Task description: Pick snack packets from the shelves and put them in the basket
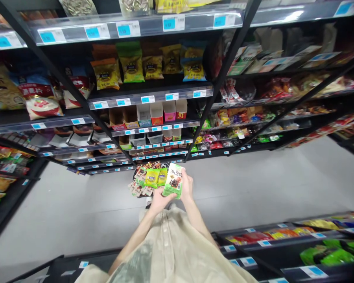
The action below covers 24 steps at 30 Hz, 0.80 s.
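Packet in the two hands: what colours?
The packet is white above and green toward the bottom, with dark lettering; best seen in the head view.

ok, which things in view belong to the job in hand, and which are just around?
In hand or close by:
- white-and-green pack, held by left hand and right hand
- probably the two yellow-green packets next to it

Just around, untouched:
- red-and-white bags
- open coloured boxes
- price labels

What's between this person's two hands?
In the head view, a white-and-green packet lies between the left hand and the right hand, both touching it.
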### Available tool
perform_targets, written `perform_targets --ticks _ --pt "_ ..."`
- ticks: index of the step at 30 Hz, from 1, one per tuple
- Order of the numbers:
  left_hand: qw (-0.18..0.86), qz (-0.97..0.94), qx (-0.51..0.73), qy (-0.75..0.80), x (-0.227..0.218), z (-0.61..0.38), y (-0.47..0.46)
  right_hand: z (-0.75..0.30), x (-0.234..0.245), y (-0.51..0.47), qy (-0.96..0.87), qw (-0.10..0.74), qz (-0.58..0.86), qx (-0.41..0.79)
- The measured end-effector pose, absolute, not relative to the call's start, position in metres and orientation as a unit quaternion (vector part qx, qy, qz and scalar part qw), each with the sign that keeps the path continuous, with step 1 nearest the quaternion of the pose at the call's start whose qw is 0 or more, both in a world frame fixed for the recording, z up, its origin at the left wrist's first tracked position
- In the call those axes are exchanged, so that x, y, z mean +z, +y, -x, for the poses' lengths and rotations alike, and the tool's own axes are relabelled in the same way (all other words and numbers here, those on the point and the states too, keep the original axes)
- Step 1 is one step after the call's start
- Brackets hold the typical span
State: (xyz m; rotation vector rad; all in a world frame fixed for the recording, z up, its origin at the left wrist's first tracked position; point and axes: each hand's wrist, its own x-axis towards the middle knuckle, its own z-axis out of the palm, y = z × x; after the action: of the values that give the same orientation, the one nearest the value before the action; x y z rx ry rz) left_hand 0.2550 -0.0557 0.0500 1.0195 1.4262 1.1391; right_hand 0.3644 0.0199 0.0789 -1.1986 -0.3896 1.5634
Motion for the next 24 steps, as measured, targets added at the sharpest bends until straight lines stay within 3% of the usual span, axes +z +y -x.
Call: perform_targets --ticks 10,24 --pt "0.479 -0.458 0.468 0.584 0.053 -0.256 -0.048 -0.370 0.068 0.025 -0.135 0.527 0.539 0.644" --pt "0.512 -0.333 0.486 0.625 0.043 -0.238 -0.043 -0.345 0.041 0.043 -0.165 0.463 0.550 0.675"
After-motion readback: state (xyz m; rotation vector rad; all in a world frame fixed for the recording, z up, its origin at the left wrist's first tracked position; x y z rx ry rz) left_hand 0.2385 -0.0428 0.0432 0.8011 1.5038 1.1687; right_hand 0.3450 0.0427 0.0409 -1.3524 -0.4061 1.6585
